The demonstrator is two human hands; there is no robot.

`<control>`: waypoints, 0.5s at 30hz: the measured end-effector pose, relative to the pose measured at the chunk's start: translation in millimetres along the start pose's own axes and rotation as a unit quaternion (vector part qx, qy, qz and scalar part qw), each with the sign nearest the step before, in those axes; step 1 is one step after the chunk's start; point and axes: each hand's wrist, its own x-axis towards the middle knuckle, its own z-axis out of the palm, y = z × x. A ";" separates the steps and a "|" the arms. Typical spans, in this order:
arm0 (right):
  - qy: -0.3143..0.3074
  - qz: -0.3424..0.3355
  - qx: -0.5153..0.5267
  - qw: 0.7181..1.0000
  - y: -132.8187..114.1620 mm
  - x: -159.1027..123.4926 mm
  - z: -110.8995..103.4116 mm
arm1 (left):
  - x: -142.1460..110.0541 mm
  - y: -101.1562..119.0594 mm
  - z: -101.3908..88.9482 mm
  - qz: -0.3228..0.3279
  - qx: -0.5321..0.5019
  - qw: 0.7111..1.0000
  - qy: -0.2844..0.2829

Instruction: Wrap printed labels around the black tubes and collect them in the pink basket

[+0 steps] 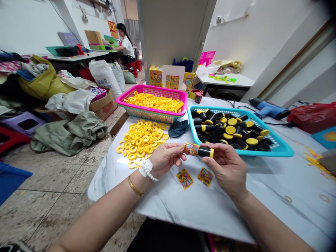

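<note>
My right hand grips a small black tube with a yellow end between thumb and fingers. My left hand pinches a colourful printed sleeve at the tube's left end; whether the sleeve goes around the tube I cannot tell. Below the hands, two flat printed sleeves, one on the left and one on the right, lie on the marbled white table. Close behind my left hand spreads a pile of yellow rings.
A blue basket of black tubes with yellow ends stands behind my right hand. Farther back is a pink basket of yellow rings. A blue heat gun lies back right. Someone in a white top sits at a far table.
</note>
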 end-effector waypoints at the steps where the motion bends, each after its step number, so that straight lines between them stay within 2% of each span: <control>1: -0.002 -0.005 -0.005 1.000 0.9 0.0 0.7 | 0.1 -0.1 -0.1 -0.003 -0.002 1.000 0.001; 4: -0.008 -0.029 -0.016 0.999 2.7 -0.4 1.8 | 0.9 -1.9 -0.5 -0.016 -0.006 1.000 -0.008; 7: -0.036 -0.024 0.011 0.999 0.9 -1.7 2.2 | 1.8 -6.1 -0.5 -0.012 0.010 1.000 0.001; 11: -0.074 -0.039 0.024 0.996 -2.8 -4.5 1.6 | 1.1 -7.6 0.7 0.079 0.108 0.989 0.071; 12: -0.072 -0.057 0.019 0.996 -2.6 -4.7 1.1 | 0.4 -6.3 0.9 0.094 0.135 0.985 0.058; 15: -0.065 -0.102 -0.036 0.992 0.8 -2.4 -1.4 | -0.8 -0.5 0.1 0.079 0.189 0.978 -0.050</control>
